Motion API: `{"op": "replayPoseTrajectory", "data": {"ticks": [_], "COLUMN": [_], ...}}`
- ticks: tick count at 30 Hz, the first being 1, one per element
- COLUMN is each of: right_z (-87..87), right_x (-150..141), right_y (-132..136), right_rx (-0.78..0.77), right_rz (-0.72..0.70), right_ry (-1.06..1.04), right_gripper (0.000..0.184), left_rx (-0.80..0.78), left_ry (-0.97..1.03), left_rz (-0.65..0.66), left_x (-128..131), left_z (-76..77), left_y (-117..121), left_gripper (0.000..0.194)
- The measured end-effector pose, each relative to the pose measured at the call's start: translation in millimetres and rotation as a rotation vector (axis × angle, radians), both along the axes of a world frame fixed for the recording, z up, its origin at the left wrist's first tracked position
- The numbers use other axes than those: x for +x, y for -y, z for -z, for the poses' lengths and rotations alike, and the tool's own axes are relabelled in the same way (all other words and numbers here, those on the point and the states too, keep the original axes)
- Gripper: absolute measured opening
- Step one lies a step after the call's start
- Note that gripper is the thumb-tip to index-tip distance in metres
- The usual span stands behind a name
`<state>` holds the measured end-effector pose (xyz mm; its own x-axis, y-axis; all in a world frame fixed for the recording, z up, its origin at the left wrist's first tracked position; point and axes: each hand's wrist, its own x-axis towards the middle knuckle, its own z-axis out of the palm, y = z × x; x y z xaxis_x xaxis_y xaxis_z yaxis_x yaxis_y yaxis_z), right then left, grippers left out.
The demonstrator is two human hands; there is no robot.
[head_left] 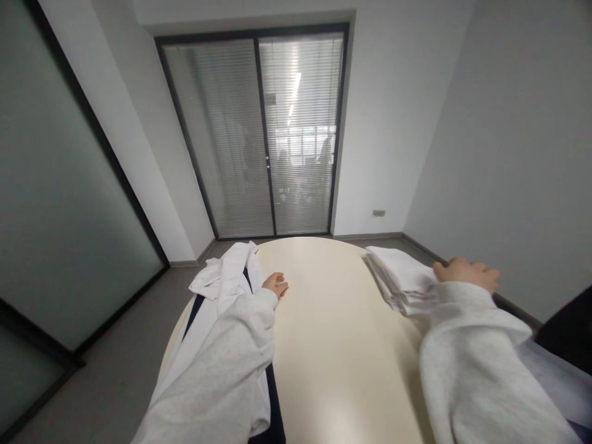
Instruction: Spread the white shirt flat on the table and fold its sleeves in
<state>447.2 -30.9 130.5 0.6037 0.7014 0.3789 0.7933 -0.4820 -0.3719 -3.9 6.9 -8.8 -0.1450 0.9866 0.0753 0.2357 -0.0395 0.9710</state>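
My left hand (275, 284) rests on the cream round table (333, 333), right beside a white garment with dark trim (222, 277) spread along the table's left edge. Its fingers look loosely curled with nothing in them. My right hand (467, 272) lies on the near edge of a stack of folded white cloths (402, 277) at the table's right side, knuckles up and fingers bent over the stack. Both arms wear light grey sleeves.
A glass door with blinds (263, 135) stands beyond the table. A frosted glass wall (55, 203) runs on the left, a plain wall on the right. Something dark (567, 333) sits at the far right, with pale cloth (555, 376) under my right arm.
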Motion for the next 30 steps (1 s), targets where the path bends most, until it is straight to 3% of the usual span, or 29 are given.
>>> {"op": "replayPoseTrajectory", "data": {"ticks": [2, 5, 10, 13, 16, 18, 20, 22, 24, 27, 29, 30], "right_z": [-0.6, 11.1, 72.2, 99.9, 106.3, 105.1, 104.4, 105.3, 107.2, 108.4, 106.4, 103.9], "right_x": [-3.4, -23.9, -58.0, -59.1, -52.3, -48.7, -47.1, -46.4, -45.4, -42.4, -40.8, -41.1], "right_y": [-3.5, -15.4, -36.4, -44.5, -49.5, -51.6, -53.2, -54.7, -56.0, -57.6, -58.7, -59.3], "right_rx": [-0.035, -0.063, -0.215, -0.278, -0.3, -0.306, -0.314, -0.325, -0.345, -0.368, -0.366, -0.354], "right_rz": [0.025, -0.215, -0.485, -0.485, -0.465, -0.464, -0.469, -0.473, -0.473, -0.473, -0.478, -0.479], "right_ry": [0.061, 0.159, 0.221, 0.243, 0.268, 0.27, 0.268, 0.275, 0.283, 0.276, 0.236, 0.199], "right_gripper": [0.055, 0.056, 0.065, 0.073, 0.07, 0.069, 0.068, 0.069, 0.071, 0.074, 0.075, 0.075], "left_rx": [-0.003, -0.002, 0.03, 0.047, 0.059, 0.101, 0.204, 0.32, 0.334, 0.222, -0.033, -0.076], "left_ry": [-0.017, -0.027, -0.056, -0.071, -0.096, -0.176, -0.333, -0.508, -0.675, -0.792, -0.753, -0.731], "left_rz": [0.007, 0.016, 0.004, -0.01, -0.002, -0.037, -0.112, -0.192, -0.302, -0.422, -0.52, -0.536], "left_x": [-0.1, -0.4, -2.4, -0.9, 1.9, -1.0, -12.9, -35.3, -64.7, -108.2, -128.7, -135.6], "left_z": [0.6, 0.2, 2.3, 6.2, 4.4, -6.2, -26.4, -52.5, -76.5, -93.0, -88.8, -83.7], "left_y": [-0.3, -0.2, -2.1, -2.2, -0.4, 0.6, 0.8, 1.0, 2.3, 6.8, 9.4, 9.8], "left_gripper": [0.036, 0.034, 0.031, 0.029, 0.026, 0.021, 0.013, 0.011, 0.015, 0.027, 0.038, 0.042]}}
